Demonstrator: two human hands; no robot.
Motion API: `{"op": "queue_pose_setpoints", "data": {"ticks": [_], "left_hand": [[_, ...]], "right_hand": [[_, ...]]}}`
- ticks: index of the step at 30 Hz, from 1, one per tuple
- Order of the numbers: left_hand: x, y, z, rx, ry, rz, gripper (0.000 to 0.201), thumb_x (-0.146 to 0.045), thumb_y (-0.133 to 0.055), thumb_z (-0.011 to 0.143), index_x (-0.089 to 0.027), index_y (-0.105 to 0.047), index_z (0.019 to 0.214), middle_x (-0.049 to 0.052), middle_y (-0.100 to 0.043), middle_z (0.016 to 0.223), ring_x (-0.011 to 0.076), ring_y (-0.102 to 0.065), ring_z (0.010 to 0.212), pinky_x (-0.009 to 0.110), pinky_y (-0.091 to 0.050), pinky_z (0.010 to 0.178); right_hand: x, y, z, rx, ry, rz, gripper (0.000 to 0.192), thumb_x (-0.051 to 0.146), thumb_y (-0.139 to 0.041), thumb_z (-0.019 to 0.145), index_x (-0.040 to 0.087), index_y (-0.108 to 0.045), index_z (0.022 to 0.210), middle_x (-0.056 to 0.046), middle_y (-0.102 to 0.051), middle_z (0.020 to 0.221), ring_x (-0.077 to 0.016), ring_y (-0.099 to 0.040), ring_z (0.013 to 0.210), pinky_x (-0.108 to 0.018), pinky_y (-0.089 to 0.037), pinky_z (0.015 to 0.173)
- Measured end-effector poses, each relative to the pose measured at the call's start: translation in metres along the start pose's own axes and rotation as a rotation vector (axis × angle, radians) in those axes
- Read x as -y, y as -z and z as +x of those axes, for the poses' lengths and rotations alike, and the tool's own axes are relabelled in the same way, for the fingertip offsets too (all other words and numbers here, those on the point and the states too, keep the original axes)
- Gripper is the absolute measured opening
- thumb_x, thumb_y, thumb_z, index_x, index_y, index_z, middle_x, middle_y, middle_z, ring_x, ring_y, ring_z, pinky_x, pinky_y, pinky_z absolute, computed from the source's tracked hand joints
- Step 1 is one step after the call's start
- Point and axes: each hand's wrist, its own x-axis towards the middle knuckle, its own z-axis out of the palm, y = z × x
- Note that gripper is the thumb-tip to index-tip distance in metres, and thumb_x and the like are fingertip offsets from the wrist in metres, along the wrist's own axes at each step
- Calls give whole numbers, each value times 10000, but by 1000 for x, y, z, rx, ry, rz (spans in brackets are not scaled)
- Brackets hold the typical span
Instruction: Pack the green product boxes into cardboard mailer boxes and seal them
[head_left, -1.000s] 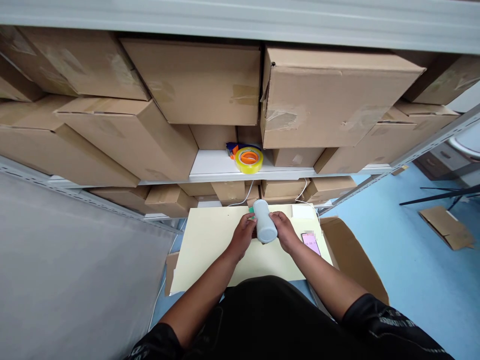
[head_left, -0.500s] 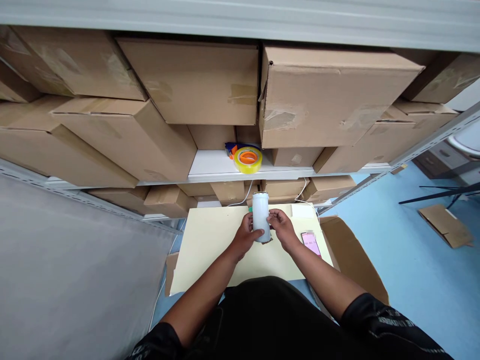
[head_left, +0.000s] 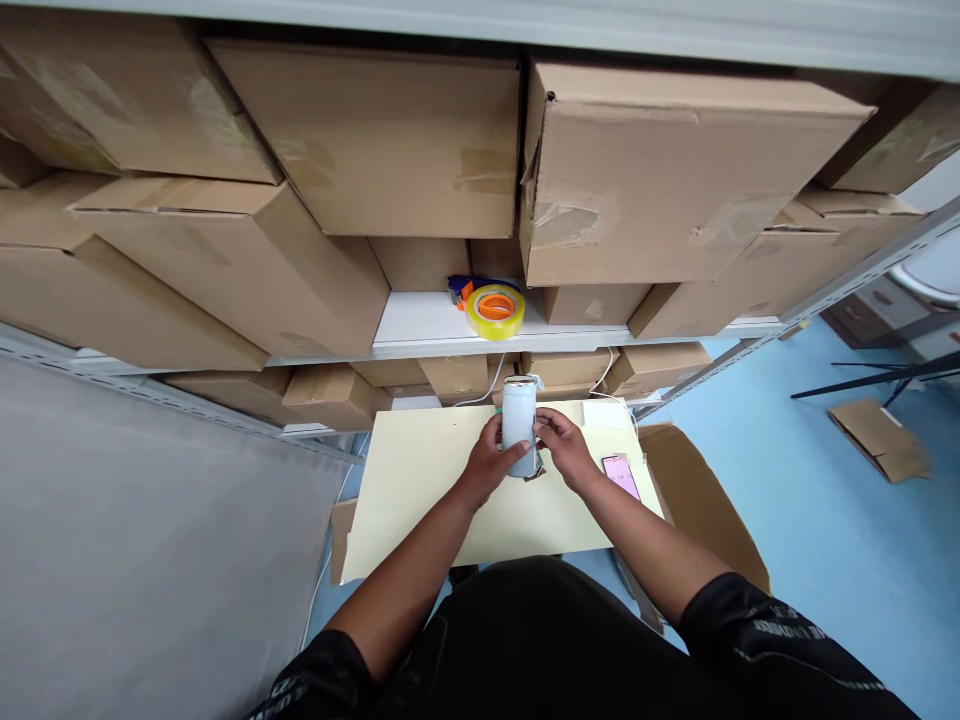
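You've got stacked brown cardboard boxes [head_left: 390, 140] filling the grey metal shelving [head_left: 450, 340] at the far side. Nearer is the pale yellow flat tabletop [head_left: 420, 500], and both your hands are over its far edge. Your left hand [head_left: 489, 462] and right hand [head_left: 564, 450] are wrapped around a pale blue-grey upright cylinder [head_left: 519, 425], fingers pressed onto its sides. Just right of that lies a pink-screened phone [head_left: 621, 476]. A yellow tape roll with an orange core [head_left: 496, 310] sits on the shelf, beyond the cylinder.
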Motion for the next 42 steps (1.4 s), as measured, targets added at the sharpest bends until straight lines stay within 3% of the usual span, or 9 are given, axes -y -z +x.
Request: {"op": "queue_pose_setpoints", "data": {"ticks": [7,12,16,20,25,30,38,42], "left_hand": [[8,17,-13,62,-33,-129,632,-474,-784,844,-216,-482,1335,123,-705,1234,282,-683,1134,469,-536,988],[5,32,-21,85,-77,33,676,-478,-837,794,-227,-533,1343,133,-654,1345,308,-631,1228,468,-521,1011],[-3,40,-23,143,-67,55,649,-448,-852,764,-212,-581,1305,126,-665,1311,312,-639,1201,468,-523,1007],[-4,37,-21,152,-46,-22,647,-376,-809,791,-222,-509,1343,104,-689,1216,279,-668,1151,456,-519,1013],[5,17,-19,133,-35,-30,573,-394,-752,840,-226,-519,1336,120,-660,1314,290,-634,1225,460,-512,1028],[14,-8,-18,-35,-8,140,630,-431,-820,782,-223,-608,1338,124,-631,1360,327,-607,1256,450,-513,1017],[25,-57,-12,-65,-18,12,631,-488,-776,828,-217,-550,1351,126,-711,1246,274,-671,1156,451,-527,1007],[33,-60,-6,-76,-5,106,512,-559,-675,900,-243,-633,1300,100,-698,1291,280,-645,1196,435,-524,1001]], "right_hand": [[-3,-24,-17,-43,-61,-24,399,539,-722,820,261,-717,1106,-22,-706,941,-204,-611,810,-330,-491,679],[-4,-50,-36,-119,10,-38,433,551,-766,790,244,-709,1090,-40,-717,992,-213,-620,817,-327,-489,669],[-5,-54,-46,-184,35,2,396,495,-767,771,256,-714,1082,-27,-702,978,-195,-609,802,-313,-486,661],[-2,-44,-48,-219,7,35,320,452,-737,765,262,-729,1022,-7,-681,917,-178,-598,779,-302,-487,649],[2,-28,-44,-100,-64,22,387,475,-733,769,267,-709,1095,-23,-713,990,-184,-607,769,-306,-485,616],[-4,2,-38,-74,-32,18,362,482,-779,757,250,-685,1019,-12,-678,919,-172,-599,756,-314,-507,663],[-9,51,-21,149,-136,5,454,497,-770,777,258,-682,1152,-37,-723,1073,-217,-636,879,-349,-516,749],[-8,62,-10,91,-108,32,462,439,-835,684,240,-687,1073,-46,-740,1028,-251,-657,939,-380,-513,839]]}}
